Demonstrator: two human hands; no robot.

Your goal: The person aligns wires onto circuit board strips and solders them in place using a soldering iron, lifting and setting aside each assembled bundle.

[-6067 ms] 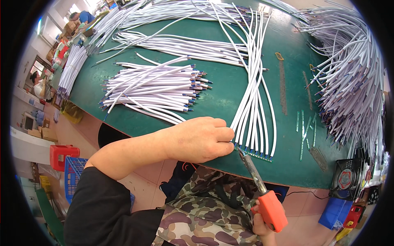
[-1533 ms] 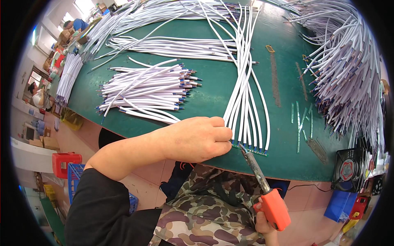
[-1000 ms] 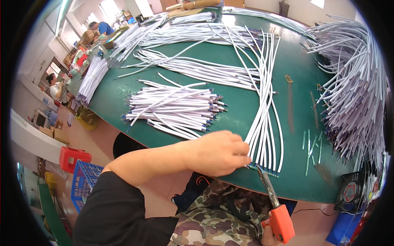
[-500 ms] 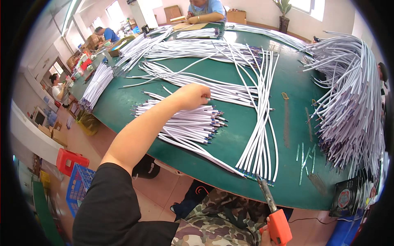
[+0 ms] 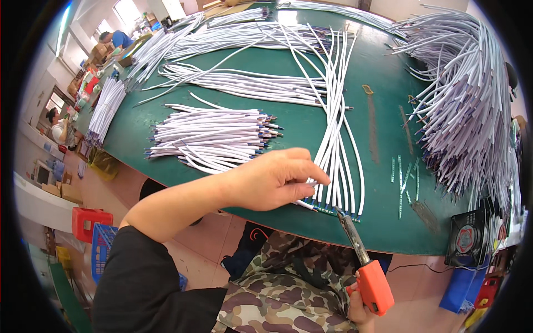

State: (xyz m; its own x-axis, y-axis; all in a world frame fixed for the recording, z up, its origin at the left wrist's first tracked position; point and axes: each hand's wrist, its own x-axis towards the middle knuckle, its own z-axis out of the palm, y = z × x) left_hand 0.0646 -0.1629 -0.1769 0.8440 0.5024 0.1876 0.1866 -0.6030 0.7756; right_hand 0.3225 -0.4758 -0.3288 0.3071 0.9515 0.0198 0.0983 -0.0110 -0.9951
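Green tabletop (image 5: pixel 383 194) fills the view's middle. At left lies a pile (image 5: pixel 208 133) of white wires. The left hand (image 5: pixel 272 180), index finger extended, has returned from it to the strip (image 5: pixel 327 210) by the near edge; whether it holds a wire, I cannot tell. Work seems centred there again. The right hand (image 5: pixel 360 305) grips the iron (image 5: pixel 375 286), tip at the strip.

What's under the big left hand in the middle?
By the left hand's lower edge, a white cable's end peeks out on the green table. The hand covers whatever lies directly beneath it.
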